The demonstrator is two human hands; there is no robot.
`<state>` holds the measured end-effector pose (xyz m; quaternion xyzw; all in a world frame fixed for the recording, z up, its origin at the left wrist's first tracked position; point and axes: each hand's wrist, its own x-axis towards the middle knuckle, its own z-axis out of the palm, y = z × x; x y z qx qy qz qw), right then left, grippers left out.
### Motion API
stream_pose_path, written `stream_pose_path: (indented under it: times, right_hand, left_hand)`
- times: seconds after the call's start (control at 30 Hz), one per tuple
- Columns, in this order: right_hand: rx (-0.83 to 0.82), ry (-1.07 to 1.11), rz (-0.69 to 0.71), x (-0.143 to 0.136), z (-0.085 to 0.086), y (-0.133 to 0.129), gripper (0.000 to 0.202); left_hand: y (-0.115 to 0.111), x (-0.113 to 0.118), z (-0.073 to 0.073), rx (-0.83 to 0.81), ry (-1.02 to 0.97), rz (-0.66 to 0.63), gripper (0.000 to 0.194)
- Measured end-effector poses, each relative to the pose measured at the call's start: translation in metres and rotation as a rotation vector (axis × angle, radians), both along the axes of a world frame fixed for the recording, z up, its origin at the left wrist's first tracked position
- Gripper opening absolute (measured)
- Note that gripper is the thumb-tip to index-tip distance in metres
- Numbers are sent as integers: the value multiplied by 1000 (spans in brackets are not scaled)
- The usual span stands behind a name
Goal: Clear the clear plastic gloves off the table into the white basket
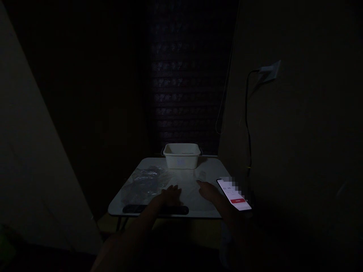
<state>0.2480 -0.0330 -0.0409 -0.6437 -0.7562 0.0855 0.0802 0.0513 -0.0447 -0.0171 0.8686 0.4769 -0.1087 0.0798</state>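
Both hands are dim in the low light over a small white folding table [181, 207]. My left hand [171, 194] lies near the front edge, fingers spread and apparently on the tabletop, just right of a crumpled clear plastic bag [144, 183]. To the right, my right hand [209, 190] is held over the table with a finger stretched toward the left. No object shows clearly in either hand. Faint clear film seems to lie near the right fingertips, but its outline is hard to make out. A white plastic tub [181, 160] with side handles stands beyond both hands.
A lit phone [235, 195] rests at the table's right edge, beside my right forearm. A dark slot [136, 209] runs along the front edge under my left wrist. At right, a cable [247, 113] hangs from a wall socket [269, 71]. Dark blinds [178, 87] cover the back.
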Motion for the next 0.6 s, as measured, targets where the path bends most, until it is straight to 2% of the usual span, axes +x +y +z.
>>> stream_pose_path:
  times: [0.3,0.5,0.6]
  right_hand:
    - [-35,-12,2,-4,1,-1,37]
    - [-35,-6,8,-1,2,-3,38]
    - [-36,-7,5,0,2,-4,38]
  left_hand:
    - [5,2,2,-113,52,26,90]
    - [13,-3,-4,-113,49,10,91]
    - [15,-4,-2,-105,3,-53,86]
